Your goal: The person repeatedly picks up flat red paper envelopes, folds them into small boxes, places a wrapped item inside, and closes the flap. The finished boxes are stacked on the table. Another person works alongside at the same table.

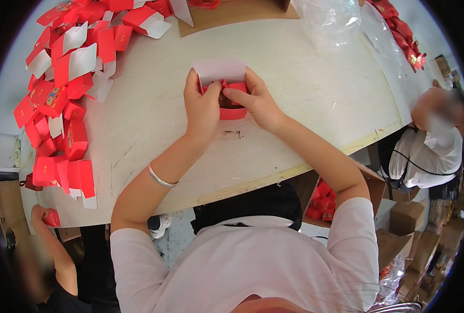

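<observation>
a small open red box (233, 113) sits at the upper centre of the frame, its white flap (221, 68) up. the left hand (199, 107) and right hand (262, 104) each have their grip closed around a side of it, thumbs bent in over a brown and red item (226, 101), partly hidden. the box looks like thin card: probably light, smooth, firm when squared but easily dented, so best held low by its side walls. beneath is a pale, scuffed table (154, 94) with a worn front edge. red boxes (62, 73) heap at upper left; a cardboard box (237, 22) stands at the top edge, clear plastic (331, 23) at upper right. one co-worker (427, 156) is at the right edge, another's arm (60, 258) at lower left.
</observation>
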A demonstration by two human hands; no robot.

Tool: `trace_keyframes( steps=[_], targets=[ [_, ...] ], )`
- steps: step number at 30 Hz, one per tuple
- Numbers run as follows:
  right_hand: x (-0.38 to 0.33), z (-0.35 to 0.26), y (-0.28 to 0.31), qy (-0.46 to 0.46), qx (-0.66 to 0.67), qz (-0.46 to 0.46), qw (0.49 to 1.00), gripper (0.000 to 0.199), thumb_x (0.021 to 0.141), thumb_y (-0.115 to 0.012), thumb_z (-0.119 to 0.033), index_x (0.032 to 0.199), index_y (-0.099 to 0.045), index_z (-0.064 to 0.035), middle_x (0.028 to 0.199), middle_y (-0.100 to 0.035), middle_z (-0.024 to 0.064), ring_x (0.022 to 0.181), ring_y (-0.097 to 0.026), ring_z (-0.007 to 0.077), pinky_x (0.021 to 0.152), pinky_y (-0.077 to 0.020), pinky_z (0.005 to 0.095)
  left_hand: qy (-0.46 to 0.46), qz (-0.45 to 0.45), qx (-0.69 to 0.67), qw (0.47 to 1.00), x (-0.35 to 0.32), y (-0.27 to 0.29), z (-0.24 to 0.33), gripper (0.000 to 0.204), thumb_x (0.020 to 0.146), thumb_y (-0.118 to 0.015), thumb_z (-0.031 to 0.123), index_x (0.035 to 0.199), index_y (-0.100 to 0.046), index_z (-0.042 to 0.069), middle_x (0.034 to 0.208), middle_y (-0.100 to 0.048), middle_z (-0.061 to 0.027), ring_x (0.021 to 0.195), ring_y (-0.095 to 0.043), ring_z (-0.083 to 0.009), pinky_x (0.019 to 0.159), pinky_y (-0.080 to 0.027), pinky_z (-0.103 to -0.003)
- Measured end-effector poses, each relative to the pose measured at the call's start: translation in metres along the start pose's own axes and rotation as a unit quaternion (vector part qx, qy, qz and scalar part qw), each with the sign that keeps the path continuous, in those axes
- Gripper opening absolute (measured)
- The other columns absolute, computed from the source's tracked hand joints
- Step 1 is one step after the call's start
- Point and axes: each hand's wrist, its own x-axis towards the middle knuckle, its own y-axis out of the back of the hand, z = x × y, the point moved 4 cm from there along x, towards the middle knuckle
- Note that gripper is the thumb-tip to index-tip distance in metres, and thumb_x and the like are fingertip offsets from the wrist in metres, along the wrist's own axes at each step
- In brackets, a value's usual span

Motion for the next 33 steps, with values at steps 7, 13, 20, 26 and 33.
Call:
trace_keyframes(
  steps=[7, 13, 20, 26, 33],
  targets=[
    [0.009, 0.001, 0.003, -0.062, -0.013, 0.032, 0.997, 0.033, 0.078, -0.056, 0.001, 0.111, -0.052, -0.0014, 0.101, -0.060, 0.0077, 0.092, -0.057, 0.0152, 0.081, -0.0471, 0.0293, 0.159, -0.209, -0.245, 0.933, -0.005, 0.026, 0.008, 0.043, 0.096, -0.033, 0.027, 0.133, -0.034, 0.006, 0.129, -0.044, -0.0089, 0.120, -0.042, -0.0208, 0.099, -0.035, -0.038],
    [0.018, 0.002, 0.003, -0.093, -0.052, 0.034, 0.994, 0.032, 0.076, -0.052, 0.004, 0.107, -0.052, -0.0011, 0.098, -0.060, 0.0085, 0.085, -0.059, 0.0152, 0.074, -0.0487, 0.0286, 0.123, -0.163, -0.071, 0.976, -0.004, 0.025, -0.001, 0.037, 0.092, -0.045, 0.012, 0.128, -0.040, 0.007, 0.124, -0.048, -0.0067, 0.114, -0.047, -0.0154, 0.097, -0.038, -0.033],
    [0.010, -0.003, 0.004, -0.037, 0.092, 0.021, 0.995, 0.028, 0.075, -0.047, 0.006, 0.099, -0.060, -0.0003, 0.102, -0.057, 0.0099, 0.090, -0.056, 0.0174, 0.080, -0.0474, 0.0302, 0.055, -0.082, -0.128, 0.987, -0.004, 0.014, 0.006, 0.018, 0.085, -0.045, -0.002, 0.099, -0.050, 0.006, 0.114, -0.053, -0.0079, 0.103, -0.052, -0.0171, 0.084, -0.046, -0.031],
    [0.010, 0.005, 0.019, -0.002, 0.110, -0.069, 0.992, 0.025, 0.075, -0.042, 0.009, 0.074, -0.065, 0.0010, 0.108, -0.054, 0.0108, 0.095, -0.054, 0.0206, 0.083, -0.0466, 0.0304, -0.015, -0.231, -0.122, 0.965, 0.004, 0.030, -0.006, 0.010, 0.081, -0.048, -0.002, 0.080, -0.050, 0.007, 0.114, -0.053, -0.0117, 0.102, -0.050, -0.0188, 0.087, -0.043, -0.032],
    [0.009, 0.004, 0.020, 0.005, 0.060, -0.067, 0.996, 0.028, 0.074, -0.041, 0.007, 0.086, -0.065, -0.0011, 0.110, -0.053, 0.0097, 0.098, -0.053, 0.0222, 0.085, -0.0447, 0.0312, -0.163, -0.256, 0.149, 0.941, -0.012, 0.023, 0.015, 0.021, 0.084, -0.055, 0.009, 0.103, -0.046, 0.005, 0.124, -0.047, -0.0150, 0.115, -0.043, -0.0216, 0.099, -0.034, -0.035]
  ],
)
